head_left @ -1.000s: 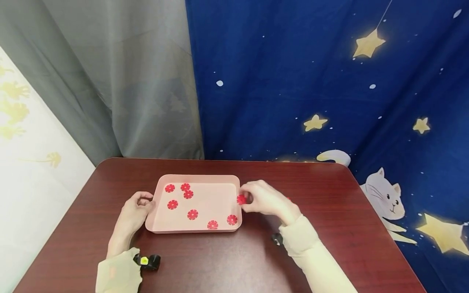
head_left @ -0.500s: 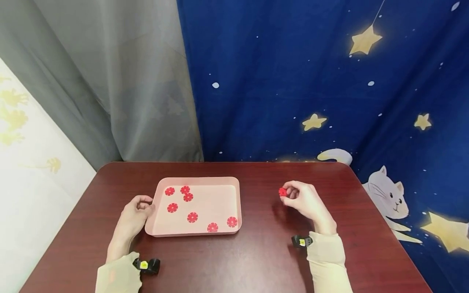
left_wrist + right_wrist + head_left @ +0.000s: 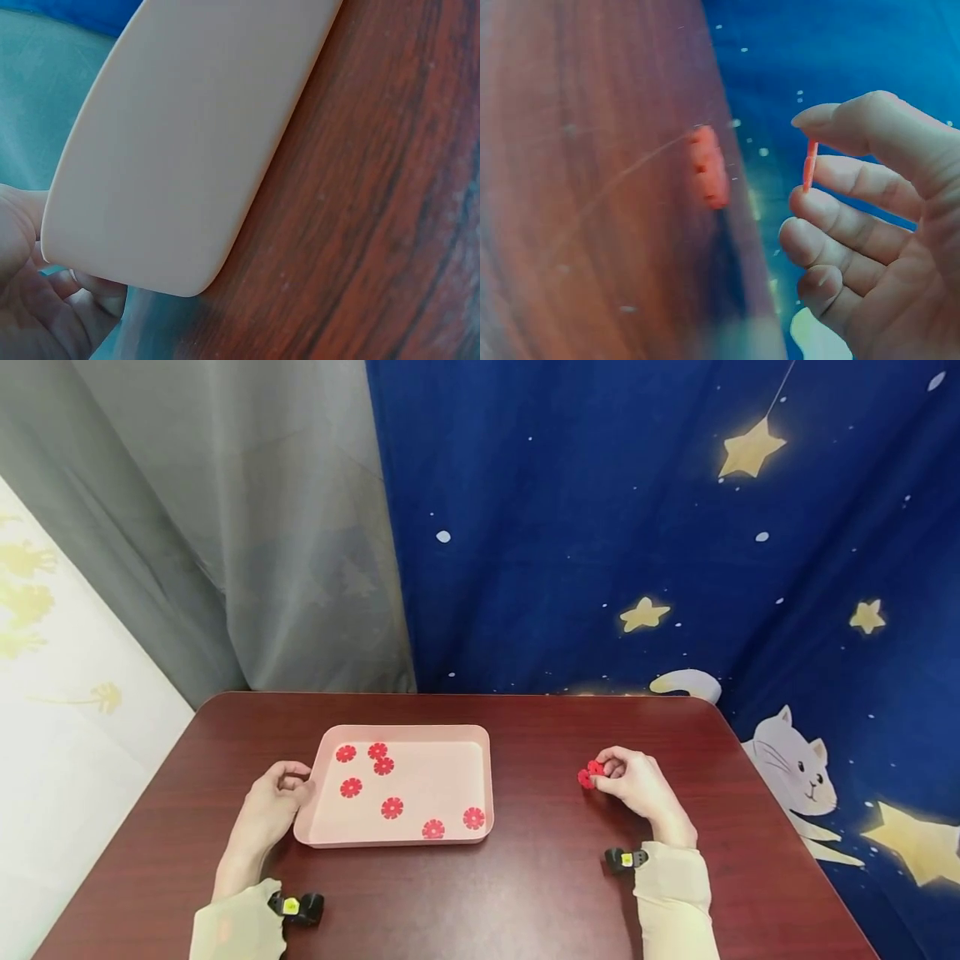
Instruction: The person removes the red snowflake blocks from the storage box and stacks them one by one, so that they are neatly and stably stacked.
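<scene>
In the head view a pink tray (image 3: 442, 772) lies on the table with several red notched discs (image 3: 392, 808) spread over its floor. My left hand (image 3: 270, 802) holds the tray's left end, thumb and fingers at the rim; the left wrist view shows that hand (image 3: 52, 300) at the corner of the tray wall (image 3: 180, 150). To the right of the tray, my right hand (image 3: 637, 785) pinches a red disc (image 3: 596, 767) between thumb and fingers. The right wrist view shows this disc edge-on (image 3: 810, 165). Another red disc (image 3: 585, 779) is just beside it, on the table.
The dark red wooden table (image 3: 450, 902) has rounded far corners. Behind it hang a grey curtain (image 3: 300, 527) and a blue star-patterned curtain (image 3: 540, 527). Each wrist wears a black camera, such as the right one (image 3: 624, 860).
My right hand has moved right, away from the tray's right edge, with a red disc in its fingers, then slightly nearer to me. The left hand has stayed at the tray.
</scene>
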